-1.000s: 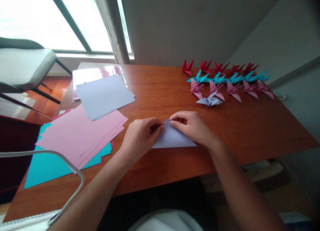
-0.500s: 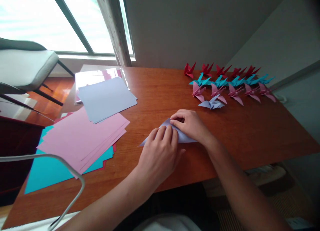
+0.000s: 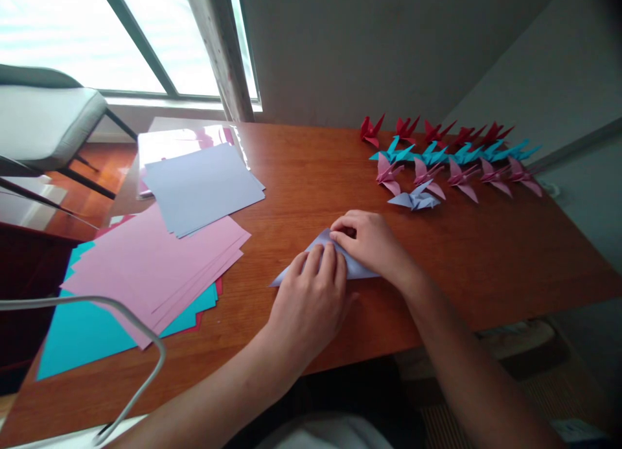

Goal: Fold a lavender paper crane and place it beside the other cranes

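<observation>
Far left of the worktop (image 3: 311,177) there's a messy pile: teal sheets (image 3: 87,332) at the bottom near the front-left corner, a fanned pink stack (image 3: 155,261) on top of those, and a lavender stack (image 3: 204,183) overlapping the pink one toward the back-left corner.

The left hand (image 3: 313,300) comes in from the front edge, forearm angled up and to the right, palm down. Its grip is open, with the fingers (image 3: 321,261) flat, together and pressing on the folded lavender sheet (image 3: 358,269). That sheet is a flat triangle lying near the middle of the front edge, mostly under the two hands. Its long side runs left to right, roughly parallel to the front edge. The peak points away toward the back edge, and a sharp tip pokes out left of the left hand.

The right hand (image 3: 369,241) reaches in from the front right, wrist low, fingers curled in on the triangle's peak. Thumb and forefinger meet there, but I honestly can't tell if it's pinching the paper or just pressing it down.

Over by the back-right corner sit finished cranes in rows: red cranes (image 3: 427,130) furthest back, teal cranes (image 3: 457,154), pink cranes (image 3: 461,177), then one lavender crane (image 3: 414,198) closest to the right hand, well apart from it.
</observation>
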`<state>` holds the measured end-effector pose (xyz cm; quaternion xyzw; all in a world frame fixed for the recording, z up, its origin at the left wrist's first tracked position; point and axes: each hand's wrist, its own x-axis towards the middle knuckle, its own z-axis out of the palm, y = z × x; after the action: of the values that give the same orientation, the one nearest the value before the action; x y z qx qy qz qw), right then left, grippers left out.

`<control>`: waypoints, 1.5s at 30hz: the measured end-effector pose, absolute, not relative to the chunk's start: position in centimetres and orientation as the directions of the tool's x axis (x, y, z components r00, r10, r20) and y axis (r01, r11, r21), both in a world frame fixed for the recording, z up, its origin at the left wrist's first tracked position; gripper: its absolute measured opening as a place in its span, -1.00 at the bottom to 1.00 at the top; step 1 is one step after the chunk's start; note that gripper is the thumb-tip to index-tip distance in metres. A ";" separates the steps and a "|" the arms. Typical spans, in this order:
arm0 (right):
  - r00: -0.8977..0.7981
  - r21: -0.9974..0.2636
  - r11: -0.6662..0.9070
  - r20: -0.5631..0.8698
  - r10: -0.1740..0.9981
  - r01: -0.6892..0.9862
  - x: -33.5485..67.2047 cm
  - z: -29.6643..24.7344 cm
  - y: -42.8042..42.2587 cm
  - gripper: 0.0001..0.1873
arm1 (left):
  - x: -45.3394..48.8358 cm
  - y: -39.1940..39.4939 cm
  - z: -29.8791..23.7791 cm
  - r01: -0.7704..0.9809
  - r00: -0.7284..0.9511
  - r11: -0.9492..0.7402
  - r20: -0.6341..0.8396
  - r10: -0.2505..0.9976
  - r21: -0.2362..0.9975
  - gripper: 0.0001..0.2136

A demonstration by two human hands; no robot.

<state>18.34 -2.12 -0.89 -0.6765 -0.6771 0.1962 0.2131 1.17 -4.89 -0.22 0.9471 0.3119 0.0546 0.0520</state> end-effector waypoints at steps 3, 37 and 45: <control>0.008 -0.558 -0.007 0.000 1.000 0.830 18.2 -0.8 -2.0 -0.88 | 1.2 -4.9 -0.3 0.586 0.800 -0.801 0.073 0.596 0.119 -0.50; 0.022 -0.273 -0.047 -0.094 0.995 0.961 16.4 0.3 -5.2 -0.86 | 1.9 -1.9 0.6 0.697 0.686 -0.653 -0.010 0.728 0.297 -0.82; 0.114 -0.129 -0.118 -0.041 0.993 0.985 14.3 0.2 -7.5 -0.78 | 2.1 -4.2 0.3 0.718 0.667 -0.661 0.055 0.743 0.221 -0.85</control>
<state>14.28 -7.51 0.25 -0.7455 -0.6631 0.0583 0.0347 2.15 -4.19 0.34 0.9085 0.4019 0.0704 0.0906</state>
